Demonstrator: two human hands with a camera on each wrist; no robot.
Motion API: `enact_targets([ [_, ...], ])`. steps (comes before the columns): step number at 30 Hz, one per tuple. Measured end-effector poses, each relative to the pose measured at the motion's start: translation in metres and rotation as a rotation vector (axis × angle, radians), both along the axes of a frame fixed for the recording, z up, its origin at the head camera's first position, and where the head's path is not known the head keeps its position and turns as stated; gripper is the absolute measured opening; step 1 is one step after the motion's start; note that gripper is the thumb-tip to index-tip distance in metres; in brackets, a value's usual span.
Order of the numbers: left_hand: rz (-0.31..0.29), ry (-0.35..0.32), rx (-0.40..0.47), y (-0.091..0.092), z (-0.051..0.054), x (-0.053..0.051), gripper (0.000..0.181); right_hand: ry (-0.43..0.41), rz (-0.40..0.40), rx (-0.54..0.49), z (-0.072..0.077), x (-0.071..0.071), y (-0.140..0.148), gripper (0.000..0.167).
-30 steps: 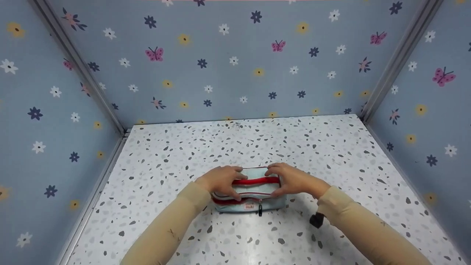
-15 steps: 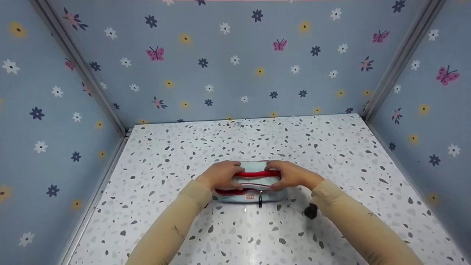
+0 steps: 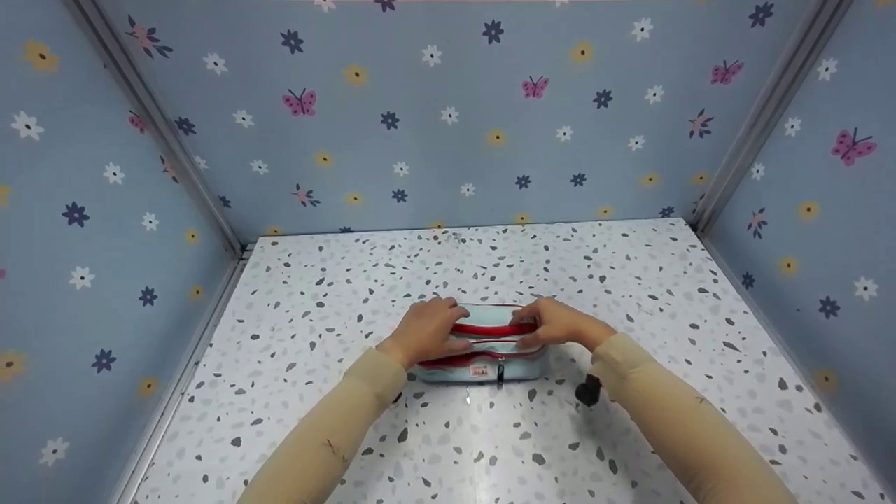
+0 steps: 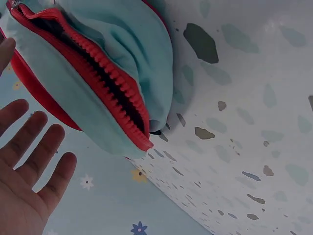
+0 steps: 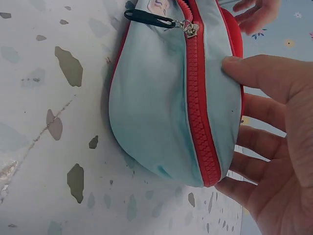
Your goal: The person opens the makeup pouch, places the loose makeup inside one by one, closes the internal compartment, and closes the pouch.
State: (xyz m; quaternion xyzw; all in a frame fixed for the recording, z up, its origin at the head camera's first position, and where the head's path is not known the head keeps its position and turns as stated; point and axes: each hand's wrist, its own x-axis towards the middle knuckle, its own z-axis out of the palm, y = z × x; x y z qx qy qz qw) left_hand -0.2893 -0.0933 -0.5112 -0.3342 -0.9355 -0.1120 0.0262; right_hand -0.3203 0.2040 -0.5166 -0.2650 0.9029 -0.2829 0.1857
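Observation:
A light blue pencil case [image 3: 483, 350] with red trim and a red strap [image 3: 490, 330] stands on the tabletop. Its red zip [image 4: 117, 93] gapes on the left side; right of the slider [image 5: 190, 29] the teeth are joined. A black pull tab [image 5: 149, 18] hangs at the front. My left hand [image 3: 427, 332] hovers around the left end, its fingers spread and apart from the fabric in the left wrist view. At the other end, my right hand [image 3: 560, 325] has its thumb on the front of the top and its fingers behind, their tips partly hidden.
The speckled white tabletop [image 3: 350, 280] is bounded by blue flowered panels [image 3: 420, 140] at the back and both sides, with metal posts in the corners. A small black object [image 3: 588, 390] shows under the right sleeve.
The pencil case has moved away from me, then slightly right. Both hands have gone with it, and the left hand's fingers have spread off the case.

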Motion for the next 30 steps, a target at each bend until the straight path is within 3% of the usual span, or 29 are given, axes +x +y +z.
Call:
enact_targets([
  [5, 0.0, 0.071, 0.073, 0.011, 0.0, 0.009, 0.038, -0.006, 0.0, -0.006, -0.001, -0.002, 0.001, 0.039],
  [9, -0.018, 0.067, 0.088, 0.021, -0.003, 0.018, 0.033, -0.015, -0.015, -0.008, -0.001, -0.003, 0.002, 0.04],
  [20, -0.085, -0.04, 0.184, 0.045, -0.022, 0.04, 0.028, -0.02, -0.036, 0.01, -0.004, -0.004, 0.003, 0.043],
  [30, -0.064, -0.091, 0.143, 0.052, -0.039, 0.041, 0.029, -0.049, -0.063, 0.022, -0.003, -0.003, 0.001, 0.045],
])
